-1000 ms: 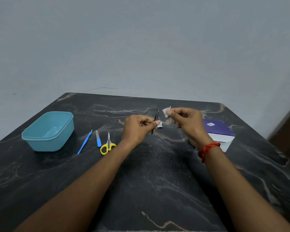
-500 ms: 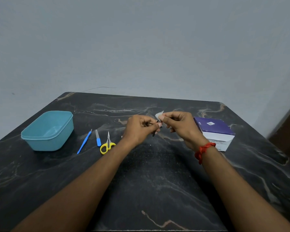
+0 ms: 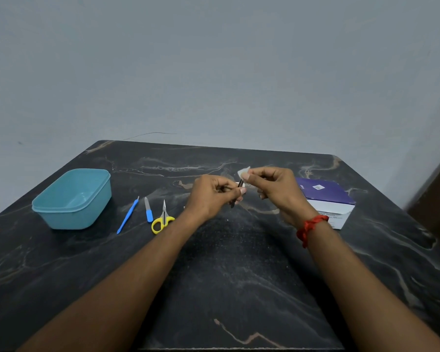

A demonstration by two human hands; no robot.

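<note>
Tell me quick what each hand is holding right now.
Left hand: closed, gripping a thin dark tool.
Right hand: closed, pinching a small white piece at the tool's upper end.

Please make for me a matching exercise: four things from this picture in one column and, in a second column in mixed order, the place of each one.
Things
1. white pad
2. thin dark tool
3. yellow-handled scissors
4. teal container

Places
a. lies on the table beside the blue-handled file
b. pinched in the right hand
c. stands open at the table's left end
d. held in the left hand

Pairs: 1-b, 2-d, 3-a, 4-c
</note>
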